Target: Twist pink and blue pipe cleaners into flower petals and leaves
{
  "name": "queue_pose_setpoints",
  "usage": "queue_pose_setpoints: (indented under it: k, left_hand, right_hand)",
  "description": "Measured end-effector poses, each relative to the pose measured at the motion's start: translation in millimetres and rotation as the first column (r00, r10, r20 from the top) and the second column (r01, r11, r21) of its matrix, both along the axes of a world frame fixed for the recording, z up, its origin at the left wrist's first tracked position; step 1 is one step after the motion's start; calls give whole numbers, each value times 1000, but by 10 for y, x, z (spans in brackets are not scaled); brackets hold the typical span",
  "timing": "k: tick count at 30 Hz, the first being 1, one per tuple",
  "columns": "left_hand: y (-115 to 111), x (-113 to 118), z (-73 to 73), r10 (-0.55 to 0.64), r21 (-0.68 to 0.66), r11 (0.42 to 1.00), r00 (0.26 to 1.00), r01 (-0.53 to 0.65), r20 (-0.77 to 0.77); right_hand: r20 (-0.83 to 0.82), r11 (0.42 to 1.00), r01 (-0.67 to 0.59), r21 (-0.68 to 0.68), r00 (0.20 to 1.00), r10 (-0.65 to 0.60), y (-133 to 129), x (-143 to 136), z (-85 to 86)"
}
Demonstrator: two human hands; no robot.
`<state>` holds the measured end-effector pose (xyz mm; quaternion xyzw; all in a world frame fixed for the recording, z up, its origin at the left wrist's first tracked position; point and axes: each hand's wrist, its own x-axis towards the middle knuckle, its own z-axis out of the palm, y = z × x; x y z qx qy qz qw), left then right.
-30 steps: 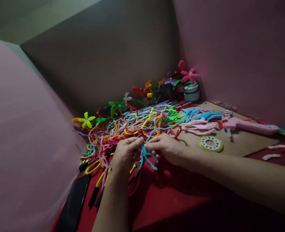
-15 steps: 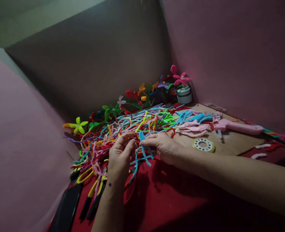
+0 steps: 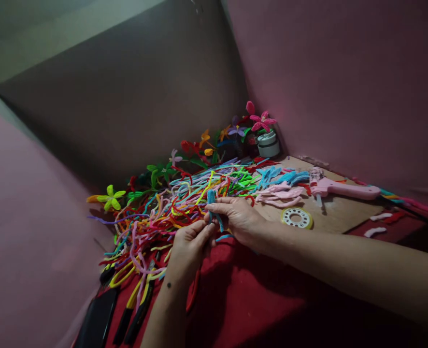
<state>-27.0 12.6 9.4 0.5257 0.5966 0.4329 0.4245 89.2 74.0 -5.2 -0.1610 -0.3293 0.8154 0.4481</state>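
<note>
Between my two hands is a small bundle of blue pipe cleaners [image 3: 211, 197], its folded top pointing up and its loose ends hanging below. My right hand [image 3: 241, 217] pinches the bundle near its middle between thumb and fingers. Just below and to the left, my left hand [image 3: 194, 238] is closed, its fingertips on the lower ends of the blue strands. Part of the bundle is hidden behind my fingers. Right behind the hands spreads a tangled heap of colourful pipe cleaners [image 3: 178, 208].
A pink glue gun [image 3: 348, 188] and a white-centred tape roll [image 3: 296, 218] lie on a brown board [image 3: 335, 221]. Pink petal shapes [image 3: 281, 194] are beside them. Pipe-cleaner flowers [image 3: 112, 198] line the back wall. Yellow-and-black-handled pliers [image 3: 137, 309] and a black phone [image 3: 96, 316] lie at left.
My left hand has lowered from beside the bundle's top to its lower ends and gripped them. The hanging strands are drawn closer together. The camera view has shifted slightly.
</note>
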Motion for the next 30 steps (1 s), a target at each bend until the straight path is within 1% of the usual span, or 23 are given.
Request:
queue_pose_setpoints:
  k: [2,4,6,7,9,11,13,14,16,17,18,20,23,25,27,30]
  left_hand:
    - [-9,-10,11,-41,-55,998,999,42,23]
    - [-17,-26,14,-77,-170,980,987,101,138]
    - [-21,-38,8,-72,-258,956,965,139,252]
    - [-21,-39,4,-67,-269,952,956,146,284]
    - [-17,-39,0,-68,-256,956,957,144,283]
    - [-8,-39,9,-72,-171,979,969,114,236]
    - [1,-42,30,-16,-7,1000,988,17,152]
    - [4,-39,43,36,99,994,994,-46,104]
    - [1,-15,60,155,301,941,988,-154,21]
    - [-6,8,64,193,379,910,981,-171,-19]
    - [-16,34,64,208,444,882,976,-160,-61]
    - [-40,86,58,214,536,838,965,-100,-154]
    - [-65,109,47,223,631,776,936,0,-273]
    - [-70,84,46,221,655,755,926,35,-305]
    - [-75,52,53,190,645,762,932,57,-307]
    - [-101,40,86,109,592,804,963,60,-245]
  right_hand:
    - [30,1000,21,5,999,-21,2,-6,-1]
    - [61,1000,13,3,998,-13,-6,-6,2]
    - [73,1000,-6,-19,997,7,-14,1,16]
    - [67,999,-7,-36,998,9,-12,7,27]
    - [32,997,6,-81,999,-3,9,22,58]
    - [-9,990,29,-137,999,-31,55,34,89]
    - [-41,980,53,-193,997,-62,110,34,108]
    - [-56,975,49,-218,996,-63,135,29,111]
    - [-94,962,-3,-274,995,-23,169,11,103]
    - [-111,953,-35,-302,994,1,178,0,93]
    - [-124,944,-67,-324,992,27,182,-11,80]
    - [-148,936,-122,-330,986,77,180,-32,49]
    - [-170,930,-206,-305,972,160,166,-55,2]
    - [-165,921,-240,-308,967,196,150,-65,-19]
    - [-142,926,-245,-288,967,211,124,-72,-31]
    - [-111,951,-221,-215,973,201,76,-69,-34]
